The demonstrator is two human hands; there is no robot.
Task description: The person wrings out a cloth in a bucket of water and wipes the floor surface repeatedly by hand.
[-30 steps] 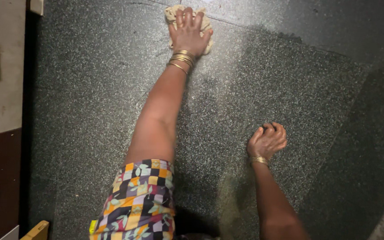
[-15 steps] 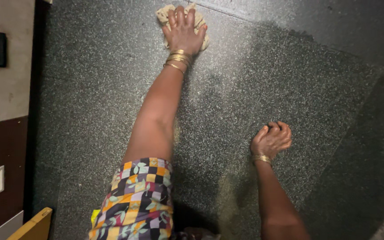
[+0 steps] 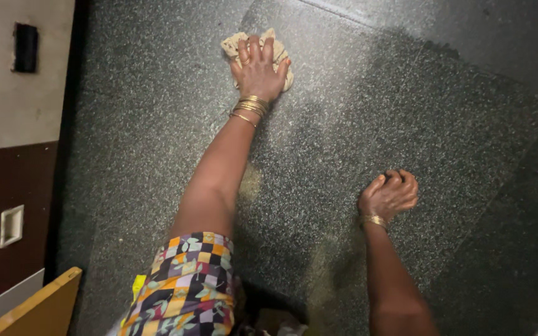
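My left hand lies palm-down on a crumpled beige cloth, pressing it against the dark speckled stone floor at the far end of my outstretched arm. Gold bangles circle that wrist, and a multicoloured patterned sleeve covers the upper arm. My right hand is closed in a fist with its knuckles resting on the floor, nearer to me and to the right. It holds nothing and wears a gold bangle too.
A wall with beige and dark brown panels runs along the left edge, carrying a small black fitting and a white recessed plate. A yellow wooden edge juts in at the bottom left. A floor joint crosses the top.
My left hand has drawn the cloth back toward me across the floor. My right fist has stayed planted in much the same spot.
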